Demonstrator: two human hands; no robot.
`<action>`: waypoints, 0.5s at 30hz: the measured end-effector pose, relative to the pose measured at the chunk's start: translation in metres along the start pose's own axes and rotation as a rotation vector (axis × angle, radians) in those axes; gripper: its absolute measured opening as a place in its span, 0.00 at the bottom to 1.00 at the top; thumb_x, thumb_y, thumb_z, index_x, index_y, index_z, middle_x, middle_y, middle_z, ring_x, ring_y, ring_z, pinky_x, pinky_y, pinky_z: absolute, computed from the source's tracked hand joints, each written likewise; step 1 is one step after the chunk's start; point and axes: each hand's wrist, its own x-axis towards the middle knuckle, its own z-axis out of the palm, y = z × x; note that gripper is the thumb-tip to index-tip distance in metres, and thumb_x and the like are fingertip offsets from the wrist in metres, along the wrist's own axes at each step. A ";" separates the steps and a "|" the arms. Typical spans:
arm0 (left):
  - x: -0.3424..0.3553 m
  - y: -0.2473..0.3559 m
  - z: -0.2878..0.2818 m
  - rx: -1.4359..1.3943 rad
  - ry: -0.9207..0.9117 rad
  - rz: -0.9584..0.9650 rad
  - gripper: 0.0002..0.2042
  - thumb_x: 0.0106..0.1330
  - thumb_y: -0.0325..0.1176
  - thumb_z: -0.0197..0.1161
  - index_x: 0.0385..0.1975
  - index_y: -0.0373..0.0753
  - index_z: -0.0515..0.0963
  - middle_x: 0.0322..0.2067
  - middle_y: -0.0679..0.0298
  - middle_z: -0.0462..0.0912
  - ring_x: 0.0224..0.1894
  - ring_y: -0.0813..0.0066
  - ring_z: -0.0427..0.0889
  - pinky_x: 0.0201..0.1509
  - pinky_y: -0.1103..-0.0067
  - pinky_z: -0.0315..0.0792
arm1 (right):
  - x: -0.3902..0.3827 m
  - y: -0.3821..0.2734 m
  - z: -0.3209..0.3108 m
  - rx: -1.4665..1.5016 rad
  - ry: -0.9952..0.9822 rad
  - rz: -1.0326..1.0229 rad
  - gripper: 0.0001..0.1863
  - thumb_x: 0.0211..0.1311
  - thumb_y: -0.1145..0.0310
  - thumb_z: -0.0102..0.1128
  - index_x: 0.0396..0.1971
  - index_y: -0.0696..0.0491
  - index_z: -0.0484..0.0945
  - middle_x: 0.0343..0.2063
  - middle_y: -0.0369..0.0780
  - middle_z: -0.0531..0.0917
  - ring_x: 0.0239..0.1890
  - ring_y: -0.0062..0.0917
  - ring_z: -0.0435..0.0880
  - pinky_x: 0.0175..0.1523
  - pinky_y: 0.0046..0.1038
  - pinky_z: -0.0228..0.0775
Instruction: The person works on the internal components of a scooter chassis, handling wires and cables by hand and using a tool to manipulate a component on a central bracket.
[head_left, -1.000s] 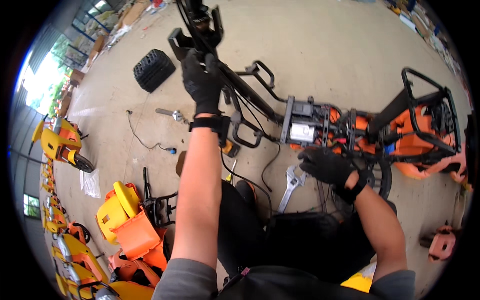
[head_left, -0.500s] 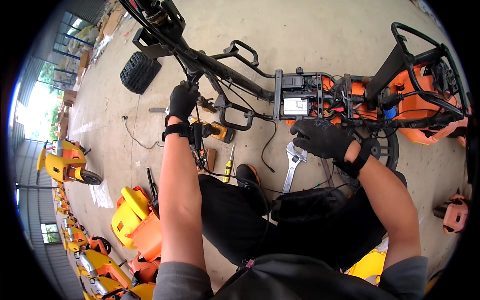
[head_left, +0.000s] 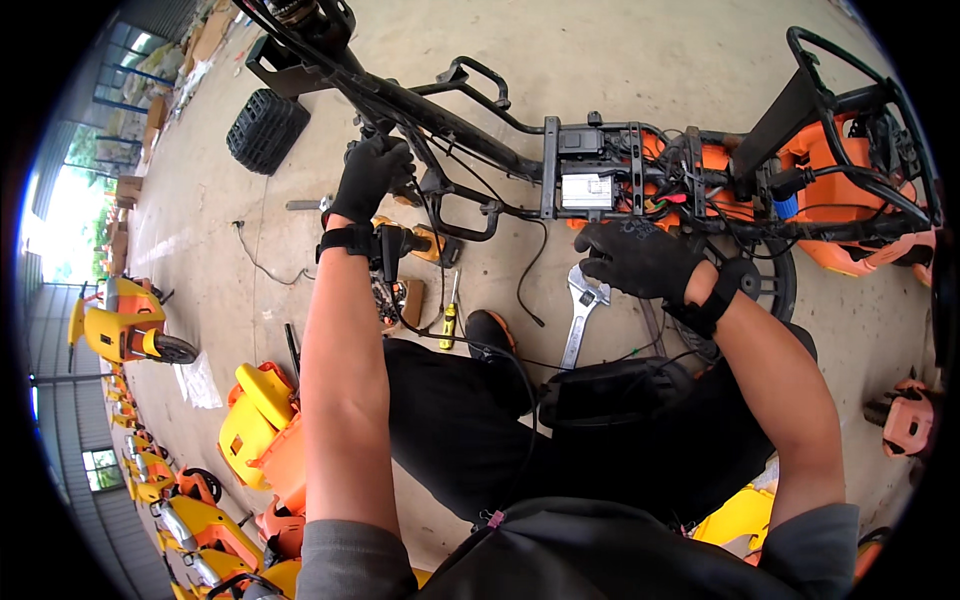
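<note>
While our gloved left hand [head_left: 372,178] grips the black frame [head_left: 440,105] and right hand [head_left: 640,258] rests curled under the wiring box [head_left: 590,185], wires hang loose; wrench [head_left: 578,312] lies unused, assembly looks unfinished.

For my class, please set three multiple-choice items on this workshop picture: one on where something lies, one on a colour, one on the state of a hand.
1. Where does the adjustable wrench lie?
A on the floor below the frame
B in the left hand
C on the loose wheel

2. What colour are the gloves?
A white
B black
C red

3. What is the left hand doing?
A hanging free
B lying flat on the floor
C gripping the black frame

Answers: 1 A, it rests on the concrete by the right hand; 2 B, both gloves are black; 3 C, its fingers close around the tube.
</note>
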 end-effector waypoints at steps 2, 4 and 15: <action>0.002 0.004 0.009 0.171 0.078 0.072 0.15 0.68 0.38 0.65 0.42 0.30 0.82 0.33 0.60 0.86 0.34 0.74 0.85 0.36 0.80 0.76 | 0.004 0.003 0.001 -0.005 -0.011 0.038 0.21 0.67 0.56 0.59 0.52 0.55 0.76 0.42 0.48 0.83 0.45 0.41 0.83 0.51 0.39 0.74; 0.007 0.004 0.019 0.197 0.238 0.123 0.15 0.66 0.40 0.67 0.37 0.31 0.84 0.28 0.62 0.86 0.30 0.76 0.84 0.32 0.79 0.73 | 0.005 0.003 -0.001 -0.035 0.013 -0.008 0.20 0.67 0.57 0.59 0.51 0.55 0.76 0.42 0.48 0.83 0.45 0.41 0.83 0.50 0.39 0.74; 0.031 -0.009 0.033 0.283 0.450 0.127 0.13 0.63 0.37 0.68 0.36 0.32 0.85 0.25 0.60 0.87 0.26 0.75 0.85 0.32 0.78 0.78 | 0.043 0.018 0.000 -0.003 0.061 -0.088 0.15 0.67 0.57 0.57 0.43 0.54 0.78 0.37 0.47 0.84 0.42 0.41 0.83 0.47 0.41 0.74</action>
